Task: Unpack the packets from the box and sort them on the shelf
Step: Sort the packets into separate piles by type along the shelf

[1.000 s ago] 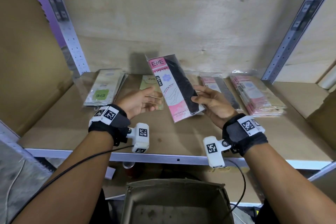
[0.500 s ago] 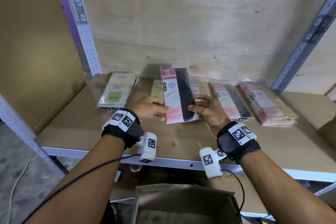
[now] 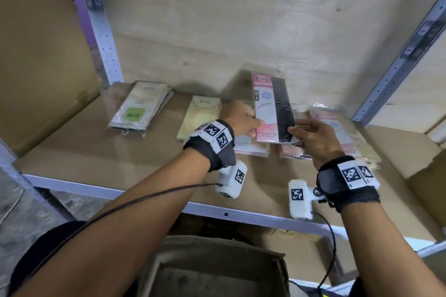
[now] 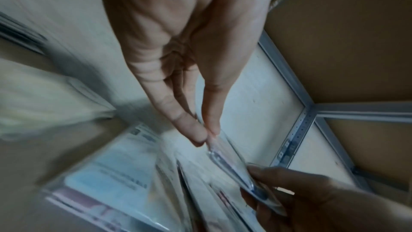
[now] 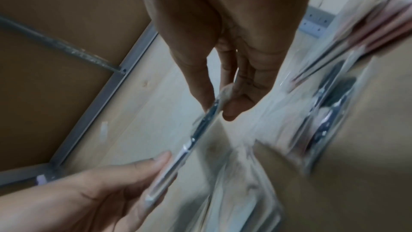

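Observation:
A pink and black ENE stocking packet (image 3: pixel 272 108) stands nearly upright above the shelf board (image 3: pixel 101 159). My left hand (image 3: pixel 243 123) pinches its lower left edge, and my right hand (image 3: pixel 311 135) pinches its lower right edge. The left wrist view has my left hand (image 4: pixel 206 130) pinching the thin packet (image 4: pixel 231 163) edge-on, with my right hand's fingers on its far end. The right wrist view has my right hand (image 5: pixel 217 107) on the same packet (image 5: pixel 189 144). Under the held packet lie pink packets (image 3: pixel 251 147) in piles. The open cardboard box (image 3: pixel 212 270) is below the shelf.
A green-label packet pile (image 3: pixel 140 106) lies at the shelf's back left and a yellow packet (image 3: pixel 200 116) beside it. A taller pink pile (image 3: pixel 347 132) lies at the right. Metal uprights (image 3: pixel 101 24) frame the shelf. A plywood back wall (image 3: pixel 241 19) closes it.
Both hands have carried the pink and black packet to the right, over the pink piles, and the view has shifted with them.

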### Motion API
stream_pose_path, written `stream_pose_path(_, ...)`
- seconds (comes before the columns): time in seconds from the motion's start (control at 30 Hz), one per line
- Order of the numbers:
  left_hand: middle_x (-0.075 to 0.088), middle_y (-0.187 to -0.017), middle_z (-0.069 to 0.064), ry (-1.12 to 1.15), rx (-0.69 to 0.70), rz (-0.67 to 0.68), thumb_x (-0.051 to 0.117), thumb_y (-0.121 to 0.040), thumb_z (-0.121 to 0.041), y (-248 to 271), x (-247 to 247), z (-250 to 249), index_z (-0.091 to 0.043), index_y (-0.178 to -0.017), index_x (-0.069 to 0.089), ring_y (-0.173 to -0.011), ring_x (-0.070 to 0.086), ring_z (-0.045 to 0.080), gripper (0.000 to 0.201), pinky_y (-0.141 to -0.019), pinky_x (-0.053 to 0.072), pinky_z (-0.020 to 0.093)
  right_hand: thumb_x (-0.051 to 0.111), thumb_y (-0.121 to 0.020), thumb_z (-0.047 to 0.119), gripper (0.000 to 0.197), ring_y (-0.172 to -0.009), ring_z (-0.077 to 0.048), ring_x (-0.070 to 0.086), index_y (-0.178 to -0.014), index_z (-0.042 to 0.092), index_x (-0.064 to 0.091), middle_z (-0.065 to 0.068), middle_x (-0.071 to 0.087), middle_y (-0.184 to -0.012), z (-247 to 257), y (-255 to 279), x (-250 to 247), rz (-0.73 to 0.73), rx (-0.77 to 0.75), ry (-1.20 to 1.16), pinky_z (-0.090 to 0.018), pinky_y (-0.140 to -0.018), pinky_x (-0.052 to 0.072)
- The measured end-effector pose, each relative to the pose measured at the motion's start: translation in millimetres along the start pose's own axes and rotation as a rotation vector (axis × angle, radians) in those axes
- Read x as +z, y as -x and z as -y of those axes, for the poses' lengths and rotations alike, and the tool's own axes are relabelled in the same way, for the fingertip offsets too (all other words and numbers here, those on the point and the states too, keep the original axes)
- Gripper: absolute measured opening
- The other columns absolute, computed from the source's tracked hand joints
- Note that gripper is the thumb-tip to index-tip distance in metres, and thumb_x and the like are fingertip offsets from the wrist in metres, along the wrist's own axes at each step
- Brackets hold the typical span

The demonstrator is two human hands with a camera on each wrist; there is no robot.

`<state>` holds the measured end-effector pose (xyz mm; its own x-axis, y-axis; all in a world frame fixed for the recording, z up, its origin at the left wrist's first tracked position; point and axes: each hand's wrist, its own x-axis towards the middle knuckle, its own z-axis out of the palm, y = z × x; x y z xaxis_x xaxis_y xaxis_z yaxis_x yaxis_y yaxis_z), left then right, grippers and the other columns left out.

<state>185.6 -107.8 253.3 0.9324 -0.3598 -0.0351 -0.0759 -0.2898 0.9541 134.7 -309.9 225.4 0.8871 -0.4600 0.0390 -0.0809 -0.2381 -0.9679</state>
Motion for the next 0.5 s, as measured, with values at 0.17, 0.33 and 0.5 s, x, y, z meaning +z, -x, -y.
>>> stream_pose_path(0.17,0.071,-0.11,0.022,-0.061,-0.086,0.055,0.074,-0.085,-0.005,-26,44,-11,0.01,-0.113,0.065,-0.094,0.073,0.034,0.033,-0.087,0.059,0.047,0.078,-0.078,0.007,0.035,-0.086,-0.03,0.072,-0.112,0.009,0.069,-0.009,0.073,-0.099,-6,-14,-35,-0.079,0.039,0.186,-0.048,-0.082,0.059)
stream_pose_path(0.33,0.071,-0.115,0.019,-0.245,-0.144,0.089,0.084,-0.077,-0.015,-44,75,-12,0.004,-0.117,0.064,-0.099,0.072,0.031,0.048,-0.09,0.058,0.04,0.076,-0.078,0.014,0.034,-0.106,-0.024,0.065,-0.112,0.012,0.071,-0.009,0.07,-0.118,-9,-12,-49,-0.155,0.029,0.484,-0.034,-0.097,0.051)
stream_pose_path(0.5,0.073,-0.11,0.006,-0.552,-0.169,0.051,0.082,-0.077,-0.036,-55,91,-13,-0.001,-0.109,0.066,-0.098,0.071,0.022,0.05,-0.089,0.058,0.035,0.075,-0.08,0.011,0.024,-0.088,-0.02,0.057,-0.104,0.007,0.074,-0.011,0.071,-0.109,-8,-8,-48,-0.113,0.086,0.597,-0.021,-0.076,0.043)
